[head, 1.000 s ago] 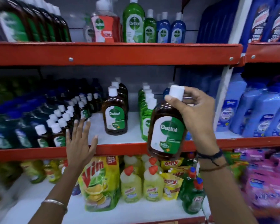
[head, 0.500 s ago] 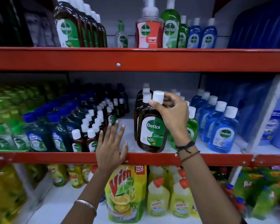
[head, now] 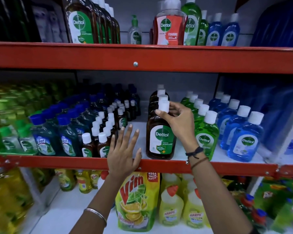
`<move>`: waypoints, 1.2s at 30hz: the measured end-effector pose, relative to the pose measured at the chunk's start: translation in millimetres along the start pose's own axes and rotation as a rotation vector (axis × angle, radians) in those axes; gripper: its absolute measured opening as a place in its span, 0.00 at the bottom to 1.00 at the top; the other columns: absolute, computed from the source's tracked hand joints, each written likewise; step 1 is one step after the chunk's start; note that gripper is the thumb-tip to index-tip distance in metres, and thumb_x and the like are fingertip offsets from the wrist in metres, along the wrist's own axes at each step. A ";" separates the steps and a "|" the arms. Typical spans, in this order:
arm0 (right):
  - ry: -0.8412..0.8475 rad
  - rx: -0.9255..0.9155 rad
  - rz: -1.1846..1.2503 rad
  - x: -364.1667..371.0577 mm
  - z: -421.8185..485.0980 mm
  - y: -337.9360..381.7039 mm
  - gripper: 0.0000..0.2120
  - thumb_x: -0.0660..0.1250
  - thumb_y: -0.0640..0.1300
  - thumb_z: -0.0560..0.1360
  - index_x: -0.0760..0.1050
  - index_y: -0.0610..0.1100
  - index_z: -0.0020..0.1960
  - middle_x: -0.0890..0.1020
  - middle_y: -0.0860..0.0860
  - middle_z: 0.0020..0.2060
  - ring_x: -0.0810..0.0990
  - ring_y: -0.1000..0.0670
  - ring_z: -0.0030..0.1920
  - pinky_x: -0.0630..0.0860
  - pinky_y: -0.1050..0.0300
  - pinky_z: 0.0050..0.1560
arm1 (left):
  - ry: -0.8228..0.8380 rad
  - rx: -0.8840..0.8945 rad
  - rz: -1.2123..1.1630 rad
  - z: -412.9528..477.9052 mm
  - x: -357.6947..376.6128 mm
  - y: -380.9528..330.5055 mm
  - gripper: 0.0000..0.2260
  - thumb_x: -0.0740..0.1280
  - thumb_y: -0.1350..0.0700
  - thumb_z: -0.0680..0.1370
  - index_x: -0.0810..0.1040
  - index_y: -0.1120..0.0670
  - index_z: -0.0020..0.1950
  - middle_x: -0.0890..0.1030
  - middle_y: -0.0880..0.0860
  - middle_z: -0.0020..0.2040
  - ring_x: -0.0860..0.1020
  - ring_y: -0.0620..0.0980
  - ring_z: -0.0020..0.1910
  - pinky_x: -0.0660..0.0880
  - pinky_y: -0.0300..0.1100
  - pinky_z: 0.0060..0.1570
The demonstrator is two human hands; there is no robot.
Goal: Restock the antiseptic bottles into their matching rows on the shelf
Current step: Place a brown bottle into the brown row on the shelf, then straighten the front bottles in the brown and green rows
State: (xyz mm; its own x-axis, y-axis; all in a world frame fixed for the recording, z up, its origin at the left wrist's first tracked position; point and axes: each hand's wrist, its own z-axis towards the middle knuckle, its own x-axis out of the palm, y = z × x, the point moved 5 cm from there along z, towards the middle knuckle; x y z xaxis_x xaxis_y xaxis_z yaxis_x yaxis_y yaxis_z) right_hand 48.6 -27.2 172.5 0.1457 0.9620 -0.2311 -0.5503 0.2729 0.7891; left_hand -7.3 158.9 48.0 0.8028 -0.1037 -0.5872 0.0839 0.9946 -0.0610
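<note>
A brown Dettol antiseptic bottle (head: pixel 160 141) with a white cap stands upright at the front of a row of matching brown bottles on the middle shelf (head: pixel 210 167). My right hand (head: pixel 178 120) grips its neck and cap from the right. My left hand (head: pixel 123 149) lies flat and spread on the shelf's red front edge, left of the bottle, holding nothing. Small brown Dettol bottles (head: pixel 98 142) stand in rows just left of that hand.
Green Dettol bottles (head: pixel 205 137) and blue Dettol bottles (head: pixel 243 142) line up right of the brown row. Dark Lizol bottles (head: pixel 44 137) fill the left side. The top shelf (head: pixel 142 56) carries large Dettol bottles. A Vim pouch (head: pixel 135 200) and Harpic bottles (head: pixel 171 208) sit below.
My right hand carried the brown bottle from mid-air onto the middle shelf and set it at the front of its row. My left hand stayed on the shelf edge. The view shifted left.
</note>
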 end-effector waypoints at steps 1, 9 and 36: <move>0.017 -0.018 0.021 0.1 -1.1 0.9 0.22 0.75 0.56 0.65 0.80 0.50 0.57 0.85 0.52 0.51 0.83 0.55 0.51 0.80 0.49 0.56 | 0.004 -0.008 -0.014 0.1 0.5 -0.1 0.28 0.52 0.43 0.81 0.53 0.46 0.80 0.61 0.53 0.79 0.55 0.51 0.79 0.51 0.52 0.77; 0.003 0.120 0.341 -13.2 -75.6 -27.6 0.31 0.53 0.65 0.73 0.63 0.52 0.73 0.69 0.52 0.73 0.67 0.57 0.71 0.65 0.68 0.68 | 0.128 -0.352 -0.888 10.4 -19.4 -37.8 0.23 0.51 0.36 0.80 0.51 0.32 0.75 0.53 0.36 0.78 0.55 0.37 0.77 0.58 0.49 0.76; -0.045 0.113 0.284 -38.5 -109.8 -64.1 0.36 0.53 0.74 0.71 0.71 0.51 0.68 0.75 0.52 0.68 0.72 0.55 0.68 0.69 0.50 0.70 | -0.121 -0.489 -1.119 17.9 -49.5 -100.2 0.17 0.57 0.43 0.80 0.69 0.42 0.69 0.70 0.38 0.68 0.66 0.30 0.68 0.64 0.30 0.66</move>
State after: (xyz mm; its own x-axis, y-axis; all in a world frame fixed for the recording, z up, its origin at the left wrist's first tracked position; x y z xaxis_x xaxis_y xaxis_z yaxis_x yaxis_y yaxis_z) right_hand -12.0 -83.1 68.3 0.0365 0.9989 0.0308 -0.4797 -0.0095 0.8774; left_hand -44.9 64.4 97.7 0.4821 -0.8740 0.0609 0.5525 0.2494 -0.7953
